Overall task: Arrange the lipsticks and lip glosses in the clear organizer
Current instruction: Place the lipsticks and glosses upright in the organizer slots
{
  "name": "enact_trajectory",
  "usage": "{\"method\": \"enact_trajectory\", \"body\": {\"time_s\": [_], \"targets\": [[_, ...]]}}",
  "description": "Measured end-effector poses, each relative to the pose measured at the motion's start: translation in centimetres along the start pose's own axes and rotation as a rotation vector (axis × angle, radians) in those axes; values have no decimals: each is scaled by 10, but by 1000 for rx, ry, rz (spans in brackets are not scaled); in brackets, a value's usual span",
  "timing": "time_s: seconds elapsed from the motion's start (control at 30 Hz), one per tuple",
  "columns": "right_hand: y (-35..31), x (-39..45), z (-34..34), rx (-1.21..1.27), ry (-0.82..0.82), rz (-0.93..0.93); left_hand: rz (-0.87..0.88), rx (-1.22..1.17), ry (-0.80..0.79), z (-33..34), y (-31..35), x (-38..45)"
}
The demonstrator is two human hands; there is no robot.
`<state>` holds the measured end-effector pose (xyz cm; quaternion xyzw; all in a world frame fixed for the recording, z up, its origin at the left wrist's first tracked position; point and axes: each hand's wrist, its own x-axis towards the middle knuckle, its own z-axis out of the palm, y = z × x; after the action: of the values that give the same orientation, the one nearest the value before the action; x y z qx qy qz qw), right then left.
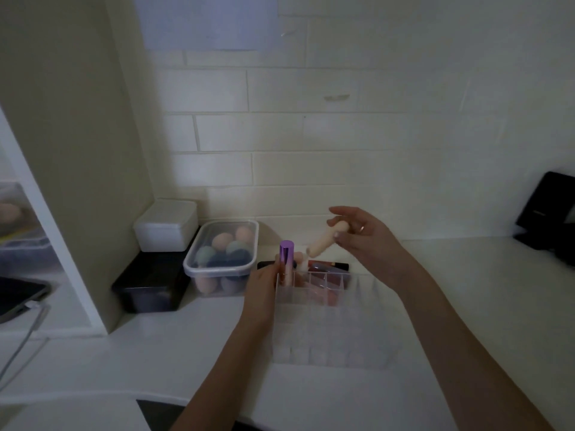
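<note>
A: Where is the peach tube (pixel 326 243) relative to the fingers (pixel 343 239) of the right hand (pixel 362 234)?

B: The thumb and the curled fingers pinch its upper end. The tube hangs tilted, its lower end pointing down and to the left, above the back row of the clear organizer (pixel 329 309). The index finger is stretched out above the tube and does not touch it.

A: And the left hand (pixel 264 290)?

B: Its fingers (pixel 275 269) are curled around the lower part of a purple lipstick (pixel 286 259). This one stands upright, with the shiny purple cap above the fingers. Its bottom is at the back left corner of the organizer; whether it sits already inside a compartment I cannot tell, the picture is blurred there.

A: What is in the organizer?

B: It stands on the white worktop (pixel 466 306) between the two forearms. Some reddish and pink items show through the back compartments; the front rows look without colour. Just behind it lie dark tubes (pixel 329 265), flat on the worktop.

A: And farther out?

B: To the left, a clear lidded box (pixel 222 262) holds sponges in peach, green and blue. Beside it is a black box (pixel 149 284) with a white box (pixel 166 225) on top. At the far right, a black object (pixel 550 213) leans near the tiled wall (pixel 311 135).
</note>
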<state>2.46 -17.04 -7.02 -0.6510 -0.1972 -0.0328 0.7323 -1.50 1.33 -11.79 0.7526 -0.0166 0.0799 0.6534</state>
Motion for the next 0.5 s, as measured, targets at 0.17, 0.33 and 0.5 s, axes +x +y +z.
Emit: {"method": "enact_trajectory", "body": {"time_s": [0.17, 0.33, 0.5], "targets": [[-11, -18, 5, 206, -83, 83, 134, -38, 56, -5, -4, -19], [-17, -18, 14, 154, -72, 37, 399, 48, 271, -5, 0, -44], [-21, -20, 18, 162, -164, 48, 690, 375, 377, -1, -5, -45]]}}
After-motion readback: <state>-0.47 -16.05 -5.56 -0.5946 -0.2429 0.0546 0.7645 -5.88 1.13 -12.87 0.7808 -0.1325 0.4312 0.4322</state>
